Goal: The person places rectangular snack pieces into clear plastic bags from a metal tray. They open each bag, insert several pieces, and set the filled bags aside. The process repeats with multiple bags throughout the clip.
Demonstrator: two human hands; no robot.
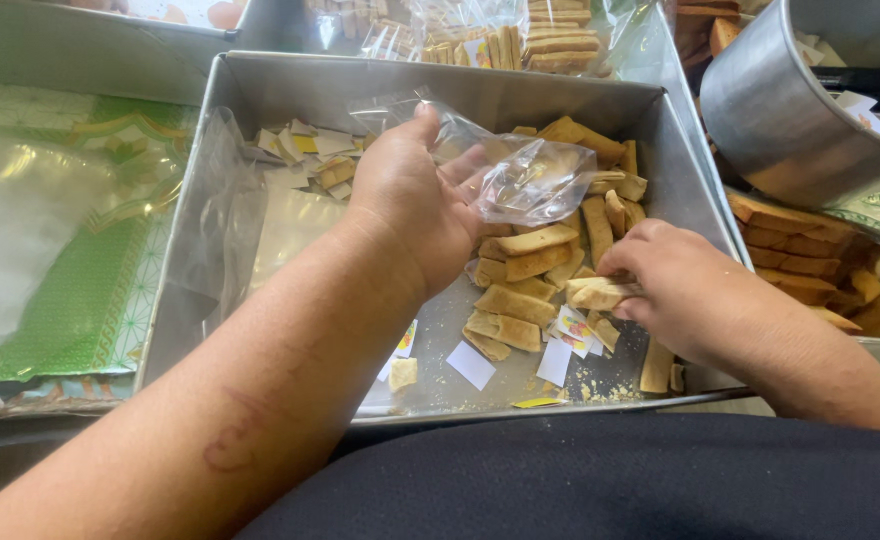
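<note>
A square metal tray [430,100] lies in front of me, holding several tan biscuit sticks [532,262] and small paper slips [471,364]. My left hand [410,205] is over the tray's middle, gripping a small clear plastic bag [532,178] that is held open above the sticks. My right hand [675,285] rests at the tray's right side with its fingers closed on a biscuit stick [600,293].
A round metal tin [780,110] stands at the upper right over more biscuits [800,270]. Clear packs of biscuits [520,40] lie behind the tray. Green patterned wrapping and plastic sheets [70,240] cover the left side.
</note>
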